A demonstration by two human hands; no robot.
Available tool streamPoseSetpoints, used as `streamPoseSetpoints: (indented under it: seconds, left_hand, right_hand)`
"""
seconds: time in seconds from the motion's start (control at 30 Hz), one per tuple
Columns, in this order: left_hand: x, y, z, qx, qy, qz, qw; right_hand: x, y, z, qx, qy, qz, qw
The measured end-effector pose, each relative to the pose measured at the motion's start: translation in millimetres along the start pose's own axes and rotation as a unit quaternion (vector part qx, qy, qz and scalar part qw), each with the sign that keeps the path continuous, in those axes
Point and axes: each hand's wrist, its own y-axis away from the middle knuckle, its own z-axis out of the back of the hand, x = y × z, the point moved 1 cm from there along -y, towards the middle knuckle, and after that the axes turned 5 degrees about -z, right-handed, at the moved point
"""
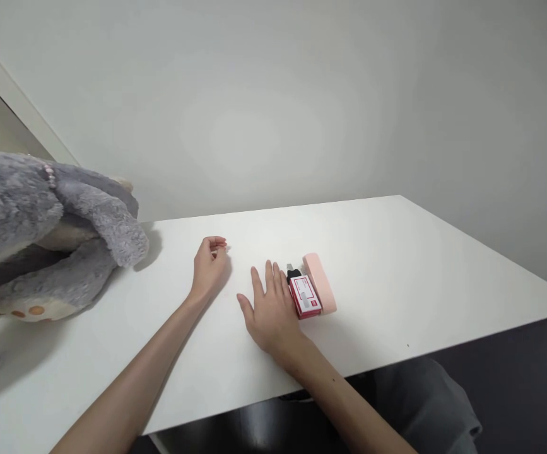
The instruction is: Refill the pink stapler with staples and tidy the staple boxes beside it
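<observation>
My left hand (pixel 211 268) rests on its side on the white table (pixel 372 252), its fingers curled in toward the thumb. Something tiny and pale may be at its fingertips, too small to make out. My right hand (pixel 276 315) lies palm down with fingers spread, its outer edge against a small red-and-white box (pixel 306 295). Beyond the box is a black object (pixel 294 273) with a grey flat tip, partly hidden. A pink rounded case (pixel 319 282) stands along the box's right side.
A large grey plush toy (pixel 74 214) sits at the table's left end, with a beaded string (pixel 50 175) on it. A pale wall (pixel 273 113) runs behind the table. The table's front edge is close to my forearms.
</observation>
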Motion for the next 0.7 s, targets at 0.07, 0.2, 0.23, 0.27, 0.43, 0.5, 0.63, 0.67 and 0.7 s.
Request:
streamPoseSetpoints:
  seconds: [0.07, 0.2, 0.23, 0.27, 0.43, 0.5, 0.63, 0.67, 0.7]
  left_hand:
    - [-0.5, 0.9, 0.5, 0.001, -0.004, 0.004, 1.000]
    - [-1.7, 1.9, 0.4, 0.007, -0.016, -0.002, 1.000]
    - [-1.9, 2.0, 0.2, 0.007, -0.018, -0.002, 1.000]
    - [-2.0, 1.9, -0.1, 0.006, -0.019, 0.000, 1.000]
    - [-3.0, 0.6, -0.7, 0.000, -0.024, 0.009, 1.000]
    - [-4.2, 0.4, -0.6, 0.004, -0.026, 0.014, 1.000]
    - [-7.3, 0.9, -0.3, 0.005, -0.030, 0.025, 0.999]
    - [-7.8, 1.0, -0.3, 0.006, -0.032, 0.025, 0.999]
    - [-8.0, 1.0, -0.3, 0.007, -0.034, 0.024, 0.999]
  right_hand:
    - [-5.0, 0.6, 0.9, -0.010, -0.003, -0.001, 1.000]
    - [-15.5, 2.0, 3.6, -0.016, -0.001, 0.007, 1.000]
    - [-19.1, 2.0, 4.8, -0.019, 0.001, 0.008, 1.000]
    - [-23.4, 1.7, 6.2, -0.022, 0.001, 0.009, 1.000]
    - [-51.2, -3.7, 17.9, -0.020, 0.008, 0.000, 1.000]
    - [-63.9, -6.6, 26.0, -0.005, 0.020, -0.016, 1.000]
    - [-91.6, -11.3, 45.3, 0.013, 0.036, -0.034, 0.999]
    - [-99.0, -12.3, 49.9, 0.011, 0.034, -0.034, 0.999]
    - [-106.6, -13.1, 54.2, 0.008, 0.028, -0.034, 0.999]
